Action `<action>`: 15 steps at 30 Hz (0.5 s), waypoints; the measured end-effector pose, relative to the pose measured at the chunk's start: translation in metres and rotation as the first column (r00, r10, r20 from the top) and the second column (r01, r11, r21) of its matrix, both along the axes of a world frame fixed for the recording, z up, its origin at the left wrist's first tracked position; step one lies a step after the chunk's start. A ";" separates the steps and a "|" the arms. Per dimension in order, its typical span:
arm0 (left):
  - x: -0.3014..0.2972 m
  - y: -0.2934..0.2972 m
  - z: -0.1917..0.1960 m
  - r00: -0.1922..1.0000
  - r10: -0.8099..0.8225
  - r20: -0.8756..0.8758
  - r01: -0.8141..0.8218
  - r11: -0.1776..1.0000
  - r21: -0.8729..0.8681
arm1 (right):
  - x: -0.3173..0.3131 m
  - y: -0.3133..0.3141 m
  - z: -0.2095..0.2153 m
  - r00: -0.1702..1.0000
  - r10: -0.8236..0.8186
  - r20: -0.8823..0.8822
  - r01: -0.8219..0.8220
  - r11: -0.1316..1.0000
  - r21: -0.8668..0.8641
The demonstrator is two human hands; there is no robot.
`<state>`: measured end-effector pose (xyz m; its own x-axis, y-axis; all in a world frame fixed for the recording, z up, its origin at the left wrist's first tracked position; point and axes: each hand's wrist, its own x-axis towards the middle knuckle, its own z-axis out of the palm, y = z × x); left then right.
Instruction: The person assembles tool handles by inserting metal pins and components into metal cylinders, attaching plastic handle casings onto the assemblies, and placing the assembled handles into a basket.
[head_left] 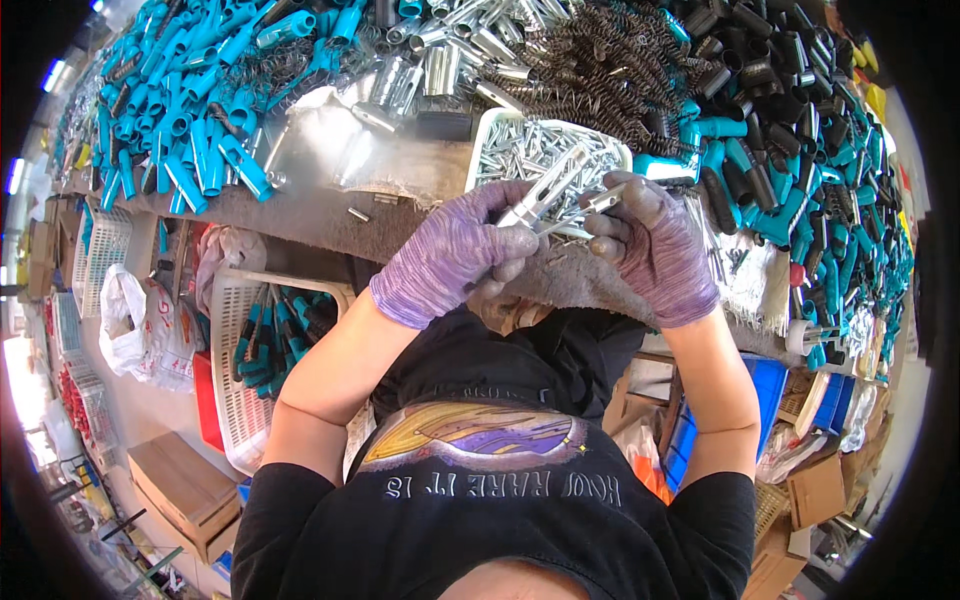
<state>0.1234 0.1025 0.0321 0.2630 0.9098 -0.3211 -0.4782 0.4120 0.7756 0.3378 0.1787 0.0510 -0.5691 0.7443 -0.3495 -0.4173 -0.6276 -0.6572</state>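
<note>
My left hand [455, 252], in a purple knitted glove with grey fingertips, is closed round a shiny metal tube [548, 187] with a long slot, tilted up to the right. In a matching glove, my right hand [655, 245] pinches a small metal rod [604, 200] with a thicker end. The rod's thin end lies close to the tube's lower part; whether they touch I cannot tell. Just behind both hands stands a white tray [480, 142] full of small metal pins [535, 145].
Teal plastic handles [180, 110] pile up at the left, dark coil springs [610, 75] behind the tray, black and teal sleeves [760, 150] at the right. A loose metal piece [359, 214] lies near the bench edge [300, 222]. Below left is a white basket [235, 380] of teal-and-black tools.
</note>
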 end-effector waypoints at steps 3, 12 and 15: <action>0.005 -0.004 0.001 1.000 -0.007 -0.013 0.007 1.000 -0.015 | 0.000 -0.004 -0.003 0.994 -0.051 0.096 0.041 0.994 0.097; -0.001 -0.018 -0.003 0.983 -0.022 -0.184 0.027 0.999 0.025 | 0.041 0.033 0.021 0.904 -0.409 0.126 0.301 0.817 0.493; -0.002 -0.016 -0.008 0.983 -0.048 -0.179 0.051 0.999 0.014 | 0.047 0.040 0.021 0.893 -0.440 0.089 0.336 0.787 0.518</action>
